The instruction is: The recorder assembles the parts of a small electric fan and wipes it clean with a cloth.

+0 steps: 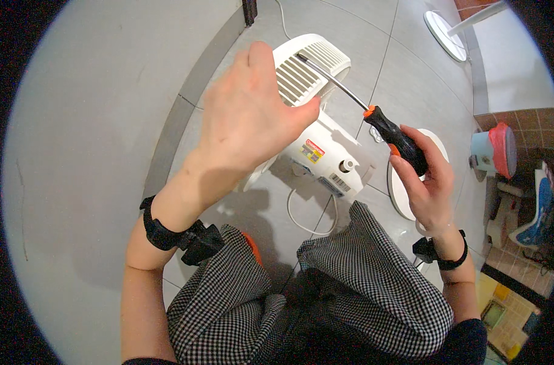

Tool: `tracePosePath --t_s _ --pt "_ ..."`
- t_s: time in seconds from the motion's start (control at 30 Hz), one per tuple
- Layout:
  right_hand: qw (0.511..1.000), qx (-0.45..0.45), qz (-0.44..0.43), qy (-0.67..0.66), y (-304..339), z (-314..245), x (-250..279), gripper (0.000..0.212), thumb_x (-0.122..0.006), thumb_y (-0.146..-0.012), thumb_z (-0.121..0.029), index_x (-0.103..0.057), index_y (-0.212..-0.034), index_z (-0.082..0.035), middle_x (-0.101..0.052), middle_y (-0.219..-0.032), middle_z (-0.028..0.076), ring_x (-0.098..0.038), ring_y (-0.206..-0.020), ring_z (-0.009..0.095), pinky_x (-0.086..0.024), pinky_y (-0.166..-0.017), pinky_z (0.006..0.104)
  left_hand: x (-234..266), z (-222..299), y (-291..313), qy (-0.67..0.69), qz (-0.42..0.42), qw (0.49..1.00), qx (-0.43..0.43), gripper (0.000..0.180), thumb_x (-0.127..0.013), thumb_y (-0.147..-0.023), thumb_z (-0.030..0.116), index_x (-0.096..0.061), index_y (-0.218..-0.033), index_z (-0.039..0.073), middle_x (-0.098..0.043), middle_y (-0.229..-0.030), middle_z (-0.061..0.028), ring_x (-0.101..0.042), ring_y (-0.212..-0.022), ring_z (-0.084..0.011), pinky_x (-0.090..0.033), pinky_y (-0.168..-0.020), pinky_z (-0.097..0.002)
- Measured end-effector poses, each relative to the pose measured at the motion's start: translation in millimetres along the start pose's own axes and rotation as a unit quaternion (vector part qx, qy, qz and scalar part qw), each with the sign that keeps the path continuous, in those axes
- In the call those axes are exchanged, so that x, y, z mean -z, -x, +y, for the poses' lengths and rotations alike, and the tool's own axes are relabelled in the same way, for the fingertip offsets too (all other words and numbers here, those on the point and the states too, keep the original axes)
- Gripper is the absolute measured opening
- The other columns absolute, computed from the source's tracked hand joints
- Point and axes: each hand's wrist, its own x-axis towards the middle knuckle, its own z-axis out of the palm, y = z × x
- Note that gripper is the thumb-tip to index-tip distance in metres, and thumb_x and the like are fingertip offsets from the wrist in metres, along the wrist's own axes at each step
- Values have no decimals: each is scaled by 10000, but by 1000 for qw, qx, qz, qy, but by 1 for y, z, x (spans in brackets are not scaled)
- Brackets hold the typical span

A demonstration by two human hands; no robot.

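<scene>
A white plastic appliance housing (319,143) with a slatted grille (298,82) stands on the floor in front of me. My left hand (246,109) lies over the left side of the grille and grips the housing, its thumb pointing right; most of its fingertips are hidden. In my right hand (432,176) is a screwdriver (395,134) with a black and orange handle, the fingers closed around the handle. Its long metal shaft points up and left, and the tip appears against the slats near my left hand. Stickers and a small round knob mark the housing's lower part.
A white cable (310,231) loops on the tiled floor below the housing. White round plate (401,182) lies beside my right hand. Farther right are a white round stand base (445,36) and a light blue bucket (482,151) with a pink rim. A grey wall (94,152) rises on my left.
</scene>
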Motion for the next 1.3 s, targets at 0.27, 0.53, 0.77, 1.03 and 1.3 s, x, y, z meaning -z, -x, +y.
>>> tracePosePath --t_s 0.27,0.53,0.77,1.03,1.3 --pt "849 -323 -121 -401 -14 -12 15 421 -579 -931 -140 -468 -1318 -15 -646 -962 80 -566 -716 72 -434 -588 190 0 0 0 13 2 1000 8 507 -762 -706 367 -506 -906 -22 -623 -852 -226 -647 -776 -376 -515 -656 -431" --pt "968 -153 -19 -199 -2 -6 -2 469 -694 -786 8 -479 -1199 -50 -568 -971 66 -554 -795 134 -472 -705 248 0 -3 -2 8 -6 1000 7 522 -758 -704 378 -502 -919 -23 -622 -869 -232 -643 -784 -381 -509 -661 -433" --pt "992 91 -1 90 0 -3 0 597 -669 -801 20 -451 -1353 -47 -620 -970 110 -615 -855 173 -500 -707 263 3 -3 -1 15 -2 1000 2 500 -757 -709 358 -499 -913 -20 -620 -857 -229 -639 -779 -367 -505 -660 -428" --pt "962 -151 -102 -203 -8 -13 2 626 -658 -844 -59 -351 -1389 -41 -564 -962 55 -523 -807 93 -424 -653 195 7 -2 -2 16 -28 999 28 470 -741 -703 304 -497 -913 -39 -604 -916 -218 -623 -841 -381 -512 -729 -441" --pt "987 -102 -24 -120 4 -8 -6 468 -693 -817 -41 -398 -1179 -10 -525 -1002 80 -558 -907 141 -471 -825 268 5 -4 0 20 -23 999 18 486 -753 -708 327 -501 -912 -35 -615 -884 -225 -639 -800 -364 -514 -690 -425"
